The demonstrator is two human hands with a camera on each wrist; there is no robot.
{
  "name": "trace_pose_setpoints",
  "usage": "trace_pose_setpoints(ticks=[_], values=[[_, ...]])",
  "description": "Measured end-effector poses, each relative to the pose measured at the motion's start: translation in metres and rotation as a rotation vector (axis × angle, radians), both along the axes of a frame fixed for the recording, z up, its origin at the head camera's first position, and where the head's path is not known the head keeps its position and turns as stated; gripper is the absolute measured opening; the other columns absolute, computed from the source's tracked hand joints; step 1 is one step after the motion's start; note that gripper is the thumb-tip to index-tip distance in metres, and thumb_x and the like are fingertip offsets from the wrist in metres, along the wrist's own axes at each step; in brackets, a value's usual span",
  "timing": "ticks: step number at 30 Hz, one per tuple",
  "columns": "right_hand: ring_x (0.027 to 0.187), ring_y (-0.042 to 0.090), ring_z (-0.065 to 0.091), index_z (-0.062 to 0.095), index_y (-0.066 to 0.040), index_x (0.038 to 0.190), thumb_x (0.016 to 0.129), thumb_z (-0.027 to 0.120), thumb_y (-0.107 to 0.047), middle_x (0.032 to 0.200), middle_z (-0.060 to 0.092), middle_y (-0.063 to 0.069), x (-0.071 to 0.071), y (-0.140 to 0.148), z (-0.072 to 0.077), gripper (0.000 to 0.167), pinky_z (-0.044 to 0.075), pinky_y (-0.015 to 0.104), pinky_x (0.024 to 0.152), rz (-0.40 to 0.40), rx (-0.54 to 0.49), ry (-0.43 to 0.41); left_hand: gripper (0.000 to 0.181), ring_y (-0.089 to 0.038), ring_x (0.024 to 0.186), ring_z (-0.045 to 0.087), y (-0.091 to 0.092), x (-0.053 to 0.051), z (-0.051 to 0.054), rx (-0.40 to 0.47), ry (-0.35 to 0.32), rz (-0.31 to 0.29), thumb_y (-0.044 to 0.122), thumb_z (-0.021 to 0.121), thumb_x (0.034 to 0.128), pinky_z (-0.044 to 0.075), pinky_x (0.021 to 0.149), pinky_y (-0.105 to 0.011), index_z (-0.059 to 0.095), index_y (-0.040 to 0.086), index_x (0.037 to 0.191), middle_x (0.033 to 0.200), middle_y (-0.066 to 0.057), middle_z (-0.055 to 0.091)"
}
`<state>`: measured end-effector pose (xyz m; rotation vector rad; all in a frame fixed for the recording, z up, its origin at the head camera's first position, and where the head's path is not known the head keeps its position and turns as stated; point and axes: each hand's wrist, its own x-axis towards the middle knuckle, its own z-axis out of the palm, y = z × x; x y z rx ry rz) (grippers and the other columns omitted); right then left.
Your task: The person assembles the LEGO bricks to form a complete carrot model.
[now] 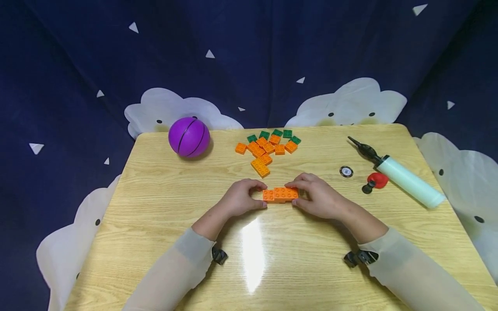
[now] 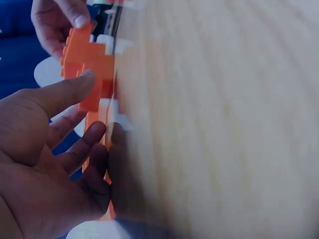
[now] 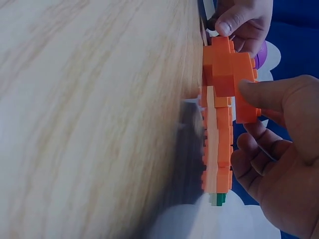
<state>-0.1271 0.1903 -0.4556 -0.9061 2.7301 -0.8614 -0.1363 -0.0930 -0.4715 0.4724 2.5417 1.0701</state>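
Above the middle of the table, several joined orange toy building bricks [image 1: 285,194] form a stepped block, the top bricks offset from those below. My left hand [image 1: 241,198] pinches its left end between thumb and fingertips. At the other end, my right hand [image 1: 320,196] pinches the long upper brick [image 3: 244,87], thumb on the near side. In the right wrist view, this upper brick overhangs the lower ones. Beyond the hands, a loose long orange brick [image 1: 260,167] lies closest, at the front of a scattered pile.
Behind are loose orange bricks [image 1: 279,150] and green bricks [image 1: 287,134]. A purple ball [image 1: 189,137] sits at the back left. To the right lie a hand pump [image 1: 410,180], a red item with a black knob [image 1: 376,180] and a round chip [image 1: 346,172].
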Motion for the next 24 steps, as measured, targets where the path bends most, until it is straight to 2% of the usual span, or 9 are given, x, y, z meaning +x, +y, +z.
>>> trace_pose_setpoints(ticks=[5, 9, 15, 19, 24], values=[[0.110, 0.021, 0.058, 0.067, -0.015, 0.137, 0.091, 0.081, -0.019, 0.121, 0.061, -0.001, 0.001, 0.000, 0.001, 0.049, 0.049, 0.046, 0.097, -0.006, -0.002, -0.007, 0.052, -0.020, 0.110, 0.060, -0.007, -0.005, 0.003, 0.012, -0.023, -0.008, 0.025, 0.091, 0.0817, 0.048, 0.099, -0.039, 0.071, 0.018, 0.130, 0.124, 0.001, 0.069], [0.111, 0.021, 0.058, 0.068, -0.015, 0.137, 0.091, 0.081, -0.019, 0.121, 0.061, -0.001, 0.001, -0.001, 0.001, 0.048, 0.049, 0.046, 0.098, -0.001, -0.005, 0.000, 0.053, -0.021, 0.107, 0.059, -0.010, -0.010, 0.004, 0.016, -0.009, -0.006, 0.021, 0.090, 0.0824, 0.049, 0.097, -0.039, 0.070, 0.016, 0.131, 0.125, 0.000, 0.068], [0.112, 0.021, 0.058, 0.068, -0.016, 0.136, 0.090, 0.082, -0.018, 0.121, 0.061, -0.001, 0.001, -0.001, 0.000, 0.048, 0.049, 0.046, 0.098, -0.003, -0.012, 0.010, 0.048, -0.021, 0.108, 0.061, -0.009, -0.023, 0.006, 0.015, 0.049, 0.012, 0.017, 0.086, 0.0858, 0.050, 0.097, -0.039, 0.070, 0.013, 0.130, 0.123, -0.002, 0.068], [0.111, 0.021, 0.058, 0.068, -0.016, 0.136, 0.091, 0.081, -0.018, 0.121, 0.061, -0.001, 0.001, -0.001, 0.000, 0.047, 0.049, 0.046, 0.098, 0.000, -0.011, 0.008, 0.045, -0.022, 0.101, 0.058, -0.005, -0.034, 0.007, -0.009, 0.086, 0.035, 0.018, 0.085, 0.0868, 0.049, 0.092, -0.038, 0.070, 0.014, 0.129, 0.120, -0.003, 0.067], [0.110, 0.020, 0.057, 0.068, -0.014, 0.135, 0.090, 0.081, -0.018, 0.120, 0.062, 0.000, 0.001, -0.003, 0.002, 0.047, 0.049, 0.045, 0.097, 0.004, -0.011, 0.010, 0.042, -0.023, 0.097, 0.055, 0.000, -0.045, 0.008, -0.057, 0.164, 0.052, 0.015, 0.082, 0.0881, 0.048, 0.088, -0.037, 0.071, 0.014, 0.128, 0.120, -0.006, 0.063]])
